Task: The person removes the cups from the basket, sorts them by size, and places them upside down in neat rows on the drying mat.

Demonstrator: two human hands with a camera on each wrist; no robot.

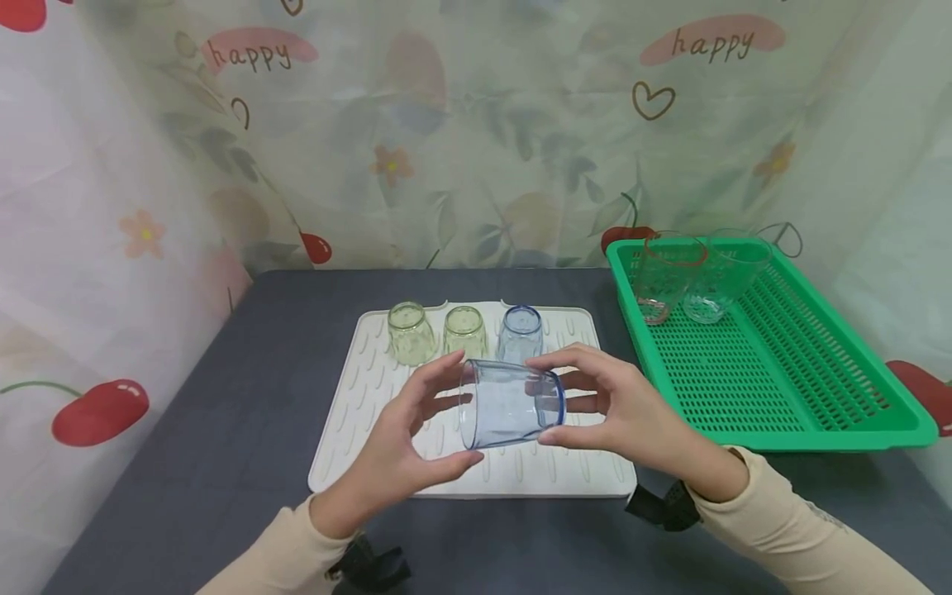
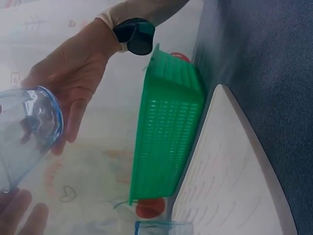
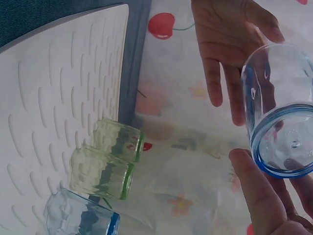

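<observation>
Over the white drying mat (image 1: 349,430), a clear blue-tinted drinking glass (image 1: 509,405) lies sideways between both hands. My left hand (image 1: 402,442) holds its left end, thumb at the lower edge and fingers at the upper edge. At the blue-ringed right end, my right hand (image 1: 632,405) grips it with the thumb below and fingers above. The right wrist view shows that thick blue ring of the glass (image 3: 279,166) close up. Behind it, two green glasses (image 1: 409,335) and a blue glass (image 1: 521,330) stand upside down on the mat.
A green plastic basket (image 1: 818,438) stands at the right of the dark tabletop (image 1: 245,397). Inside its back left corner are a red-rimmed glass (image 1: 665,277) and a clear glass (image 1: 721,281), both upright. A patterned curtain (image 1: 476,149) hangs behind.
</observation>
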